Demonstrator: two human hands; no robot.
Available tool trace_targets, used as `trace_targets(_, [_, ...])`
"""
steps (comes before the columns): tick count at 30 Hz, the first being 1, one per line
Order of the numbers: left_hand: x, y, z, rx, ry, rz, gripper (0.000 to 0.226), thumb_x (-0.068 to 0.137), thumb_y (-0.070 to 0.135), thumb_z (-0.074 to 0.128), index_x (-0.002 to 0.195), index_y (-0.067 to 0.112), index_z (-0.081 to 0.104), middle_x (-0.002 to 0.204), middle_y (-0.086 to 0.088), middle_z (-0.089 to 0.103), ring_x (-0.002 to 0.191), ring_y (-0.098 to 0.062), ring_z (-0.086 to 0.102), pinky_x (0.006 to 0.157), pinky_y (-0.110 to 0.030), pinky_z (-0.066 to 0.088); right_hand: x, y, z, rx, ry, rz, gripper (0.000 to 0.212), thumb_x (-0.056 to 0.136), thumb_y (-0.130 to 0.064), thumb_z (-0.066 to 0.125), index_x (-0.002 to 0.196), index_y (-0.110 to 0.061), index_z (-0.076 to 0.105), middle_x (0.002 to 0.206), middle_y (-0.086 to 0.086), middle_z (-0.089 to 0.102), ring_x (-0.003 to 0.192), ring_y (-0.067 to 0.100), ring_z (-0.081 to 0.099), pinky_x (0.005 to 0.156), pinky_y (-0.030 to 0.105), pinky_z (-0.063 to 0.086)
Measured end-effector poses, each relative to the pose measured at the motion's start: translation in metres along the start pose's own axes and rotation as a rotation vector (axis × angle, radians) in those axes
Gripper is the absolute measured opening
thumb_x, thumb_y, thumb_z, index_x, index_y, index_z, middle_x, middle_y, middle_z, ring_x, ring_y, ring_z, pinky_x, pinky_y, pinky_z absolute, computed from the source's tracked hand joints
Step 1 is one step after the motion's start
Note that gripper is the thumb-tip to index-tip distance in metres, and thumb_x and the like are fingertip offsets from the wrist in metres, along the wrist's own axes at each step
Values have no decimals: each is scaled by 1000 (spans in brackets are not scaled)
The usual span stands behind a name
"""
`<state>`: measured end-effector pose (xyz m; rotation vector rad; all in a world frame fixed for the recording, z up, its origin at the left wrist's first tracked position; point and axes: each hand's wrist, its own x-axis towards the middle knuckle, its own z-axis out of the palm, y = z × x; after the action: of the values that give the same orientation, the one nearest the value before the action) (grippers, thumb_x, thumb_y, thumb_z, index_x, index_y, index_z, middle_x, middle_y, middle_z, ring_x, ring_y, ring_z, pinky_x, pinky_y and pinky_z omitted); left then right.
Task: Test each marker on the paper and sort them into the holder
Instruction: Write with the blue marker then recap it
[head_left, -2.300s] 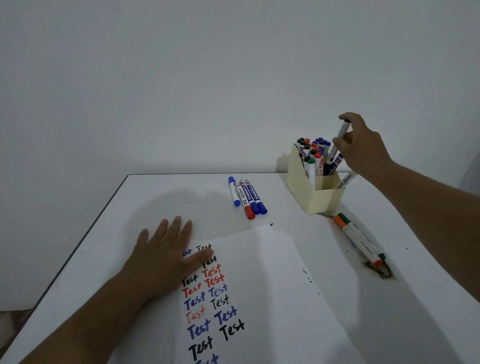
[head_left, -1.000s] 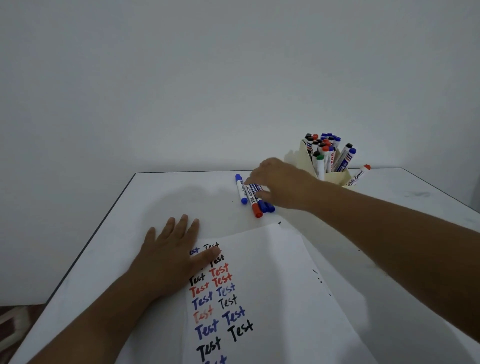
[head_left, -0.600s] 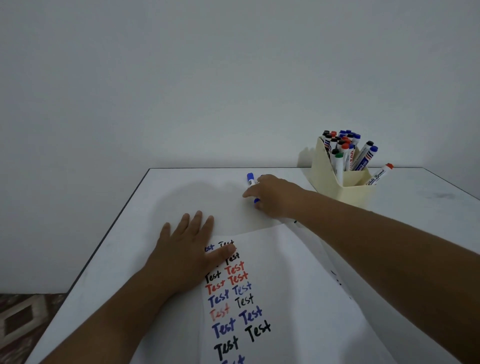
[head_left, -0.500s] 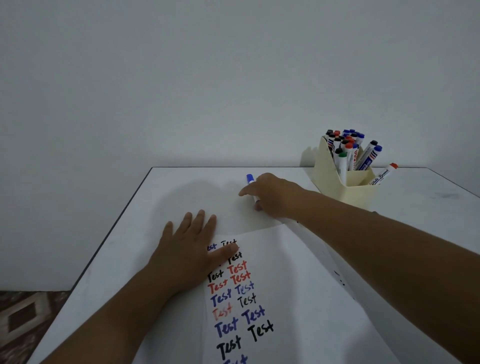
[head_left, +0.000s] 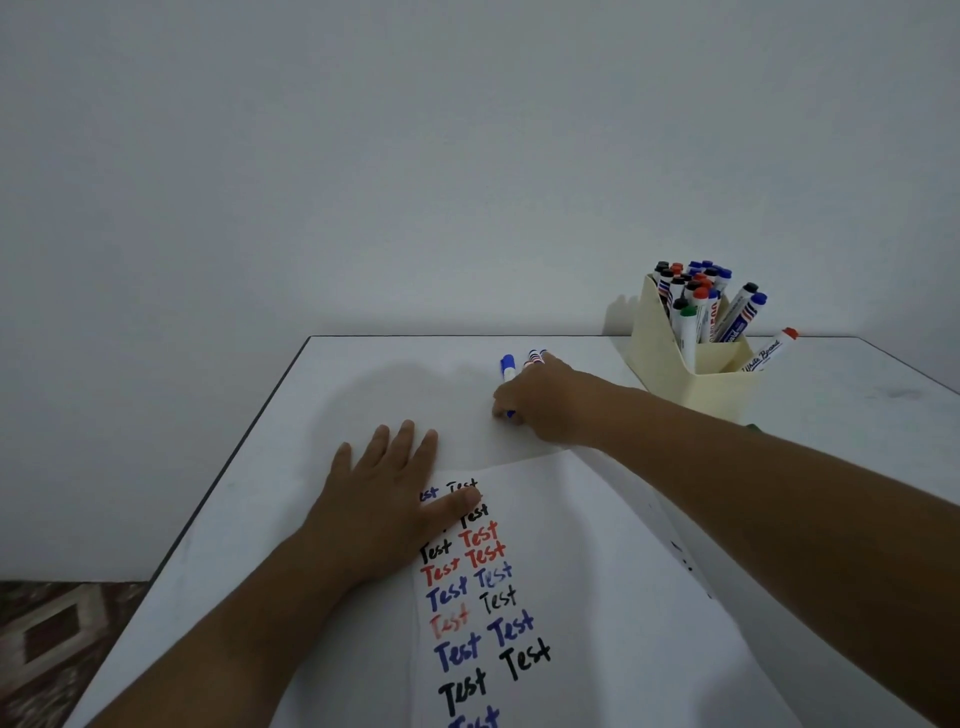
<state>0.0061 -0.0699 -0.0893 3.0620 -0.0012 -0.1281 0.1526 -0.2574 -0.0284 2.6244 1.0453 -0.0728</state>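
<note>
White bench (head_left: 363, 415), big paper (head_left: 571, 545) already full of "Test" scribbles, and the holder (head_left: 675, 374) looks pretty packed, so most of it seems done. A few markers (head_left: 507, 364) are left lying loose. Left hand (head_left: 384, 504) is flat, fingers spread, pinning the paper. Right hand (head_left: 540, 400) is curled over the markers; can't tell if its grip has closed on one.

head cam | faces forward-down | near over table (head_left: 363, 395) | single view
</note>
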Motion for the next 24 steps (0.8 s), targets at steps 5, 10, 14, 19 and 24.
trace_targets(5, [-1, 0, -1, -31, 17, 0, 110, 68, 94, -4, 157, 30, -12, 167, 1, -13, 153, -22, -12, 123, -55, -1, -6, 5, 8, 295, 212, -12, 34, 105, -15, 46, 130, -35, 59, 106, -23, 57, 106, 12, 52, 87, 30, 45])
trace_targets(10, [-2, 2, -3, -159, 95, -18, 102, 77, 91, 18, 156, 36, -16, 165, 5, -18, 153, -20, -13, 123, -53, -3, -35, -8, -2, 741, 531, 50, 22, 107, -26, 47, 120, -29, 65, 111, -12, 71, 99, 8, 64, 87, 27, 51])
trace_targets(14, [-7, 8, -14, -403, 265, 93, 94, 83, 78, 41, 156, 41, -6, 163, 19, -8, 149, -4, -9, 123, -43, 3, -66, -31, -9, 1288, 632, 20, 20, 106, -13, 49, 109, -18, 68, 104, -5, 74, 94, 15, 71, 86, 29, 60])
trace_targets(19, [-9, 15, -17, -572, 523, 212, 56, 97, 60, 38, 145, 31, 43, 113, 26, 49, 101, 5, 51, 92, -15, 43, -95, -56, -18, 1802, 621, 46, 18, 105, -10, 49, 109, -6, 67, 104, 9, 77, 95, 29, 74, 84, 36, 62])
trace_targets(24, [-10, 13, -16, -590, 572, 224, 31, 98, 50, 32, 110, 31, 53, 79, 16, 53, 79, -5, 56, 67, -8, 40, -101, -68, -19, 2057, 460, 35, 43, 83, -25, 70, 122, -7, 67, 109, 16, 75, 103, 29, 73, 86, 32, 60])
